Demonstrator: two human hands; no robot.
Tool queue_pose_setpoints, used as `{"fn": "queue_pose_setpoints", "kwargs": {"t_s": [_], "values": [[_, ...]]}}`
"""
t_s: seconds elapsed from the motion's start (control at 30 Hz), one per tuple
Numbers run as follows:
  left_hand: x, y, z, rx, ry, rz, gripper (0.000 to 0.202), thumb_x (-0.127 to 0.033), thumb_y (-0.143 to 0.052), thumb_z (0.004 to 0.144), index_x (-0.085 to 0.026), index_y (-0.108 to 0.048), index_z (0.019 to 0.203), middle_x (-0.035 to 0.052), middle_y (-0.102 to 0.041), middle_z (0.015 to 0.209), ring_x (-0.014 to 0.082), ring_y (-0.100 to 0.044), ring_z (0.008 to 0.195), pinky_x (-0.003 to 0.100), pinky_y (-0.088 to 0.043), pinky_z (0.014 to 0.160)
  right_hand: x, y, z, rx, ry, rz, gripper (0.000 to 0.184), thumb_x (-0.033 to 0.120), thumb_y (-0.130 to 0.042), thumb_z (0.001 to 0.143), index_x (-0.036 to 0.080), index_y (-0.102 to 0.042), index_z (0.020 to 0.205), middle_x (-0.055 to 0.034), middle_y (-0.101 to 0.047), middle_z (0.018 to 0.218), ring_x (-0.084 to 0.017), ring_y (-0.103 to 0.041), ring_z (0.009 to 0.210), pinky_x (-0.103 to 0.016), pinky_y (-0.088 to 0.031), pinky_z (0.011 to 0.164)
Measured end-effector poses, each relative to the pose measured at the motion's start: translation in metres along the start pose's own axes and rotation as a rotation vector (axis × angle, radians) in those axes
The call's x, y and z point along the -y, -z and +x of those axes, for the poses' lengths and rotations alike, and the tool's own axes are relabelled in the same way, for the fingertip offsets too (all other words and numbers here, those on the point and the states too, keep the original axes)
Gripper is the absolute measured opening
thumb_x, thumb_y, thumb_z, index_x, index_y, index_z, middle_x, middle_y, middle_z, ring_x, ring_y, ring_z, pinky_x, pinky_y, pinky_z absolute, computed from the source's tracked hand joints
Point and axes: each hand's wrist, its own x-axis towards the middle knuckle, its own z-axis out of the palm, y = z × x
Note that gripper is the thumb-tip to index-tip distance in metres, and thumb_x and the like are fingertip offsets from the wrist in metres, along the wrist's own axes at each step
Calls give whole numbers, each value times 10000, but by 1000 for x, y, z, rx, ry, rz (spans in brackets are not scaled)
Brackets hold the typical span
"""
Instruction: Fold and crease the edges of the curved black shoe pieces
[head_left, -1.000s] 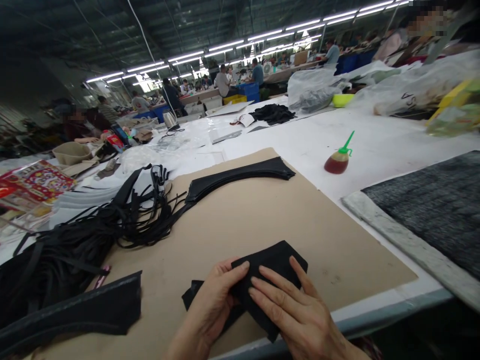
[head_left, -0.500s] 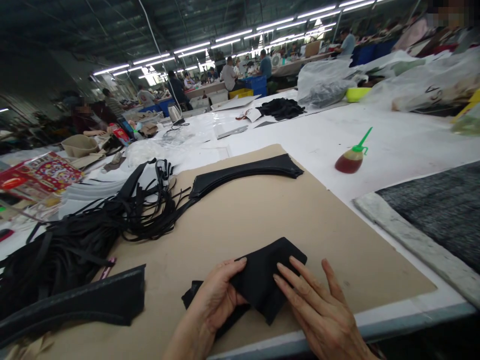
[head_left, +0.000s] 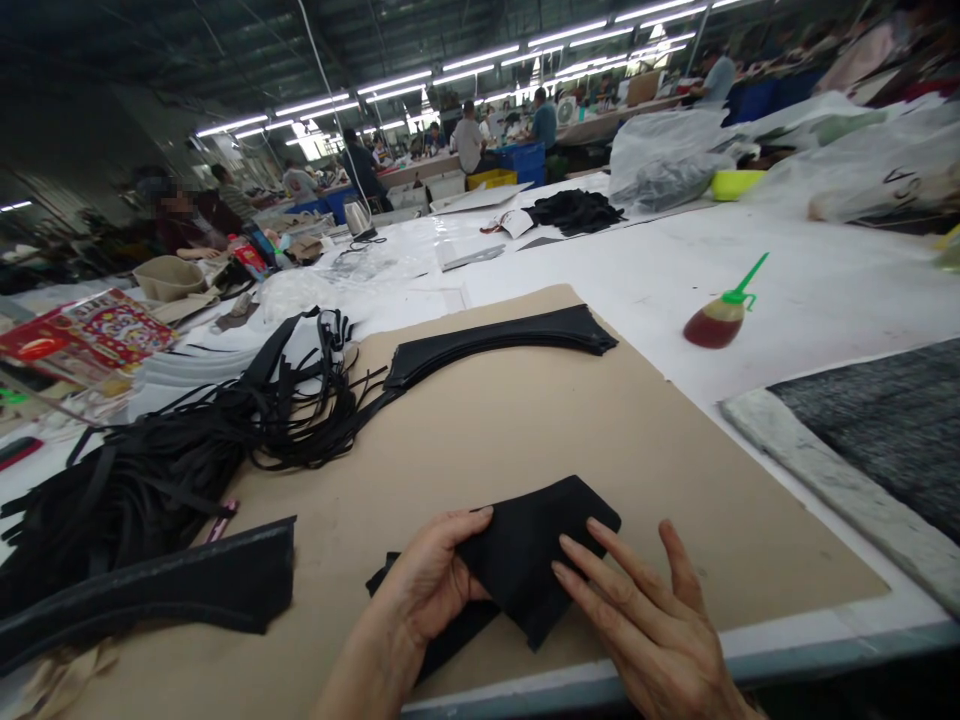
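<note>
Near the front edge of the table, my left hand (head_left: pixel 424 585) grips a black curved piece of leather-like material (head_left: pixel 529 550), its thumb on top and its fingers underneath. The outstretched fingers of my right hand (head_left: pixel 652 615) rest flat on the right part of that piece. Under my left wrist another black section (head_left: pixel 457 635) shows, but I cannot tell whether it belongs to the same piece. A stack of similar black curved pieces (head_left: pixel 502 345) lies farther back on the brown board (head_left: pixel 645 430). More black pieces (head_left: pixel 187 590) lie at the left.
A tangled heap of black strips (head_left: pixel 172 460) covers the left side. On the white table stands a squeeze bottle (head_left: pixel 716 318) with a green nozzle and reddish liquid. A dark grey textured slab (head_left: pixel 885 420) lies at the right. Several people work in the background.
The view has shifted slightly, so the surroundings sit a little farther right. Both hands stay on the black piece, almost in the same pose.
</note>
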Motion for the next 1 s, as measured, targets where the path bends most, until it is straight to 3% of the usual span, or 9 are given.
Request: {"fn": "queue_pose_setpoints", "kwargs": {"t_s": [0.3, 0.5, 0.67, 0.87, 1.0], "values": [[2, 1, -2, 35, -49, 46, 264, -262, -781, 685, -59, -679, 820, 132, -701, 778, 179, -635, 627, 307, -578, 579, -2, -3, 0, -111, 8, -6, 406, 71, -374, 924, 257, -686, 1105, -18, -700, 1102, -207, -560, 1192, -580, -164, 1160], [4, -1, -4, -66, -56, 29, 243, -212, -780, 664, -98, -622, 809, 86, -671, 736, 191, -621, 611, 322, -572, 496, -9, 5, -1, 40, 74, -72, 375, 40, -452, 883, 245, -680, 1100, -17, -670, 1175, -216, -538, 1221, -576, -134, 1172], [4, -1, -3, -150, -62, -11, 157, -185, -704, 717, -124, -581, 793, 58, -648, 705, 198, -618, 618, 330, -564, 464, -15, 9, 1, 47, 145, -91, 356, 50, -499, 868, 233, -671, 1120, -22, -655, 1205, -225, -534, 1226, -575, -126, 1175], [0, -5, -4, -55, -34, 2, 200, -220, -635, 774, -68, -644, 903, 117, -679, 796, 203, -632, 651, 323, -570, 494, -10, 8, 2, 25, 77, -70, 343, 55, -499, 885, 249, -674, 1108, -25, -665, 1184, -228, -542, 1217, -582, -150, 1167], [-1, -5, -5, -80, -38, -7, 204, -246, -624, 792, -73, -646, 897, 103, -670, 771, 195, -623, 636, 316, -565, 490, -9, 7, 2, 6, 80, -78, 325, 84, -506, 903, 262, -677, 1113, -22, -679, 1154, -224, -558, 1200, -563, -159, 1172]]}}
